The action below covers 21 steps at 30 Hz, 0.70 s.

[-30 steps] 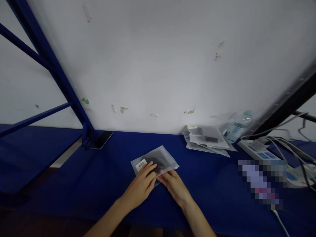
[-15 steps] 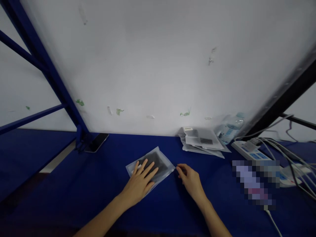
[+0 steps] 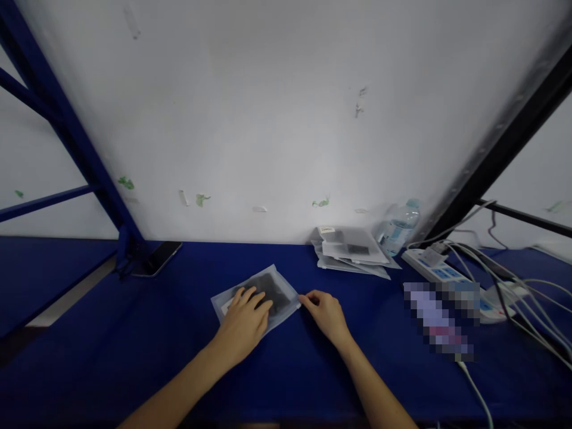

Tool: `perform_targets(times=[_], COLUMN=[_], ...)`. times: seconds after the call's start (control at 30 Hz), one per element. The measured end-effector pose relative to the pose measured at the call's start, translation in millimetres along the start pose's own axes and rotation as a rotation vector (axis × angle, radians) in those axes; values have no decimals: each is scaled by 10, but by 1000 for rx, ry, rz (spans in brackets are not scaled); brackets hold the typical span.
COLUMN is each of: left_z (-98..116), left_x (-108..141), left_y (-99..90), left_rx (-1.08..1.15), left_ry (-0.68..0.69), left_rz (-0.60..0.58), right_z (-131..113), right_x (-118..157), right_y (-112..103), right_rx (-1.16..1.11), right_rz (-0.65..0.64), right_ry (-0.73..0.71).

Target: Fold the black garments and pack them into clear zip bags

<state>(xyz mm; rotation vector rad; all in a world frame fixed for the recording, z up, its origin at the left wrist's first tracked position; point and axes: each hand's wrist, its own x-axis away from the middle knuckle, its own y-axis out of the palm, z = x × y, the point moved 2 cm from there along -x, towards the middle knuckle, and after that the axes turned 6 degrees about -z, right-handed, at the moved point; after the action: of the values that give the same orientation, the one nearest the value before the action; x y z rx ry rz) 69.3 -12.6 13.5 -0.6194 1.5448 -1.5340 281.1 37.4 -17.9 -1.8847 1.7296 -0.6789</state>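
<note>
A frosted zip bag point(image 3: 286, 291) with something flat and dark inside lies slantwise on the blue tabletop. My left hand point(image 3: 243, 319) rests on top of it, fingers spread, covering part of the dark content and a white label. At the bag's right corner, by its small zip slider, my right hand point(image 3: 325, 316) has thumb and forefinger pinched together on the edge. The exact grip point is too small to make out fully.
Several similar bags point(image 3: 357, 253) lie stacked near the wall, beside a water bottle point(image 3: 400, 229). To the right are a white power strip point(image 3: 435, 271), cables and a blurred-out device point(image 3: 438, 322). A phone point(image 3: 161, 257) lies at the back left by the blue frame.
My right fingertips have closed in on the bag's corner. The fingers of my left hand are a little more bent. The whole view has shifted, so everything appears farther left.
</note>
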Motion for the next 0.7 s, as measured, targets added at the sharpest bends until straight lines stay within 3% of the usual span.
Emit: perform_targets(times=[0.17, 0.33, 0.5, 0.7], left_z=[423, 479, 386, -11], left_x=[-457, -615, -377, 333], left_y=[227, 424, 371, 199], left_rx=[-47, -77, -143, -224], left_ry=[56, 94, 127, 50], left_rz=[-52, -56, -78, -92], right_z=[-17, -24, 0, 12], right_x=[14, 19, 17, 11], right_y=[-20, -26, -14, -14], right_rx=[35, 42, 46, 18], right_rz=[-9, -7, 18, -3], right_ry=[-10, -21, 13, 18])
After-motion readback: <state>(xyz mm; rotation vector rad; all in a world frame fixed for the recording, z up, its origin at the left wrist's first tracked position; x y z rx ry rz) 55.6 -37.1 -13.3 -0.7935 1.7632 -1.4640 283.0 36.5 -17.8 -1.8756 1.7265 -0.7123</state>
